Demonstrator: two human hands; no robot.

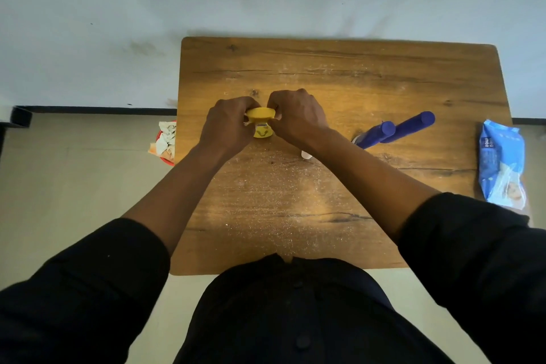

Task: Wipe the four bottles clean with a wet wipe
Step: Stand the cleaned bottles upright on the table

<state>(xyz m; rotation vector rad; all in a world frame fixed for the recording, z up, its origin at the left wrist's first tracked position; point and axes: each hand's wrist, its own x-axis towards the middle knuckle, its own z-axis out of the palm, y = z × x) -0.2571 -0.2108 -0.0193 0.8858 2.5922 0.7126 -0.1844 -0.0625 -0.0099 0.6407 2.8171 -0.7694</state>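
Centrally, both hands' curled fingers point(251, 105) tight around a glossy round-capped yellow bottle point(261, 124) above grainy wood.

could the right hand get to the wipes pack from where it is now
Probably yes: the wipes pack lies at the table's right edge, on that side. The right hand is busy gripping the yellow bottle and must let go first.

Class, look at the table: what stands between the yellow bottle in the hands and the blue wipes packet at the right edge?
In the head view, two blue bottles stand between the yellow bottle and the wipes packet.
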